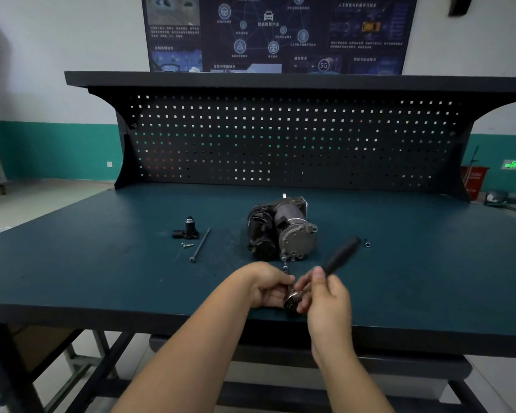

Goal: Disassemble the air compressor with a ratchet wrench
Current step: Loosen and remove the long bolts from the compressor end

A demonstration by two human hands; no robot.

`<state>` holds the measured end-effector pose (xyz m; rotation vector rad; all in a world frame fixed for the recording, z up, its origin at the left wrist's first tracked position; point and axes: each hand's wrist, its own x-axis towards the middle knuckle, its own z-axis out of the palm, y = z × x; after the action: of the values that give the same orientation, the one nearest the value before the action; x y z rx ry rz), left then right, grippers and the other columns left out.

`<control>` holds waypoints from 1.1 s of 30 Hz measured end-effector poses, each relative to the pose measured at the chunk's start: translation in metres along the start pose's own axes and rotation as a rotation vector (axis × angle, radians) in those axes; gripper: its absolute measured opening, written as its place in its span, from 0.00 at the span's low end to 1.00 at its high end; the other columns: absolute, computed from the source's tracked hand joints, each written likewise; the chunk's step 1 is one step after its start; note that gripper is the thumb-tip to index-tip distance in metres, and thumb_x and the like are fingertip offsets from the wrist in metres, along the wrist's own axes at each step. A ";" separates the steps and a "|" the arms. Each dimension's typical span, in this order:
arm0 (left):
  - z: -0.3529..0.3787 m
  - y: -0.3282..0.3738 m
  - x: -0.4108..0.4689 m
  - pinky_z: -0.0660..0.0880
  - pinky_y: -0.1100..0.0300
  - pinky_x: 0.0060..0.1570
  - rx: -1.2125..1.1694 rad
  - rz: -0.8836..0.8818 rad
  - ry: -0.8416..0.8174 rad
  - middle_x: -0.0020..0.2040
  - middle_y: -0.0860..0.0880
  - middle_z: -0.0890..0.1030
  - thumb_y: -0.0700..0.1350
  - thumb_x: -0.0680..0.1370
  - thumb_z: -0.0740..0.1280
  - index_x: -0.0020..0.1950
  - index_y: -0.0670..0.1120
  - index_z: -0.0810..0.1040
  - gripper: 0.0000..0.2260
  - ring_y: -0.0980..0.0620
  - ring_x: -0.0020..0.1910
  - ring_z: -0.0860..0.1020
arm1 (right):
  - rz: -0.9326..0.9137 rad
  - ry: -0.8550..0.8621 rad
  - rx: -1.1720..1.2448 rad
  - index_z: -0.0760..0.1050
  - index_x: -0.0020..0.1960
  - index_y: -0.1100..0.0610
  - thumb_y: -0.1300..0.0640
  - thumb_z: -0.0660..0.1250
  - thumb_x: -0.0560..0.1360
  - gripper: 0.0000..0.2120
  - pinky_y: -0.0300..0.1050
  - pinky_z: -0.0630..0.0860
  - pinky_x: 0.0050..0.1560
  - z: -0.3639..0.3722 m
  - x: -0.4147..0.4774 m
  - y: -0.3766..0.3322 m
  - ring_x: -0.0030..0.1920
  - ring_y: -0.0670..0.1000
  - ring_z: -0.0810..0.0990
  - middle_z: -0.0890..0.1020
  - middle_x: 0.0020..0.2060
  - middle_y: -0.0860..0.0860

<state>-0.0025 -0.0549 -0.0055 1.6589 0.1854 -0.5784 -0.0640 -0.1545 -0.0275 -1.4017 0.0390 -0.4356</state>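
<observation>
1. The air compressor [282, 231] was seen lying on its side about the middle of the desk [102, 278], with its round grey end face turned to the front edge.
2. The ratchet wrench [291, 302] was held near the front edge of the desk, just in front of the compressor. Its black handle [340, 257] was pointed up and to the right and was blurred.
3. A thin bar [284, 262] was seen between the wrench head and the lower rim of the compressor's end face.
4. The left hand [268, 286] was curled round the wrench at its head, with the fingers closed on it.
5. The right hand [325, 293] was closed on the wrench shank just beside the head, and the thumb was laid along the handle.
6. To the left of the compressor, well apart from it, a small black part [188, 229] was stood on the desk. Two small screws [187, 245] and a long bolt [200, 245] were laid just beside it.
7. A small socket [367, 243] was laid to the right of the compressor.
8. A dark pegboard [280, 138] was fixed along the back edge of the desk.
</observation>
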 end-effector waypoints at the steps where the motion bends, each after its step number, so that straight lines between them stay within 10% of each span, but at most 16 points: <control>1: 0.001 0.000 -0.001 0.78 0.64 0.30 -0.009 -0.009 -0.001 0.27 0.48 0.80 0.40 0.82 0.57 0.40 0.41 0.74 0.13 0.56 0.25 0.80 | 0.075 0.087 0.198 0.69 0.37 0.60 0.57 0.54 0.82 0.17 0.38 0.70 0.28 0.000 -0.004 0.004 0.21 0.43 0.68 0.76 0.28 0.53; 6: 0.001 0.001 0.000 0.77 0.64 0.28 -0.014 0.000 0.002 0.26 0.48 0.80 0.41 0.82 0.57 0.41 0.39 0.74 0.13 0.55 0.24 0.80 | 0.233 0.247 0.624 0.69 0.39 0.60 0.56 0.52 0.83 0.16 0.37 0.74 0.26 0.007 -0.016 0.011 0.20 0.43 0.71 0.77 0.28 0.54; 12: -0.001 -0.001 -0.002 0.75 0.67 0.24 0.026 0.066 0.035 0.18 0.51 0.73 0.32 0.79 0.55 0.29 0.44 0.74 0.20 0.58 0.17 0.73 | -0.231 -0.474 -0.544 0.74 0.44 0.50 0.56 0.59 0.80 0.07 0.36 0.73 0.40 -0.003 0.014 -0.010 0.39 0.46 0.78 0.80 0.39 0.47; 16: -0.008 -0.006 -0.003 0.69 0.68 0.16 -0.090 0.124 0.085 0.16 0.47 0.72 0.36 0.82 0.49 0.34 0.40 0.67 0.17 0.54 0.15 0.73 | -0.264 -0.789 -0.834 0.73 0.51 0.46 0.55 0.60 0.79 0.06 0.50 0.75 0.53 0.009 0.021 -0.025 0.49 0.53 0.79 0.81 0.47 0.52; 21: -0.002 -0.004 0.002 0.75 0.66 0.25 -0.034 0.049 0.039 0.18 0.50 0.73 0.33 0.78 0.50 0.28 0.42 0.73 0.22 0.58 0.17 0.72 | -0.240 -0.526 -0.591 0.72 0.39 0.50 0.57 0.60 0.79 0.11 0.34 0.70 0.34 -0.001 0.020 -0.018 0.32 0.40 0.75 0.78 0.31 0.44; 28: -0.001 0.002 0.001 0.77 0.65 0.26 -0.014 -0.031 -0.011 0.30 0.48 0.81 0.42 0.82 0.57 0.41 0.40 0.74 0.12 0.56 0.25 0.80 | 0.269 0.172 0.714 0.69 0.39 0.60 0.57 0.54 0.82 0.15 0.36 0.72 0.27 -0.001 -0.008 0.010 0.23 0.44 0.69 0.75 0.32 0.55; 33: -0.002 0.003 -0.001 0.78 0.63 0.31 -0.010 -0.030 -0.038 0.35 0.46 0.81 0.44 0.82 0.57 0.43 0.39 0.75 0.13 0.54 0.28 0.80 | 0.334 0.234 0.746 0.68 0.40 0.59 0.55 0.53 0.83 0.15 0.38 0.72 0.28 0.000 -0.009 0.009 0.24 0.45 0.70 0.75 0.33 0.55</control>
<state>-0.0022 -0.0535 -0.0025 1.6372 0.1854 -0.6298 -0.0694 -0.1504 -0.0379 -0.5891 0.2700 -0.2855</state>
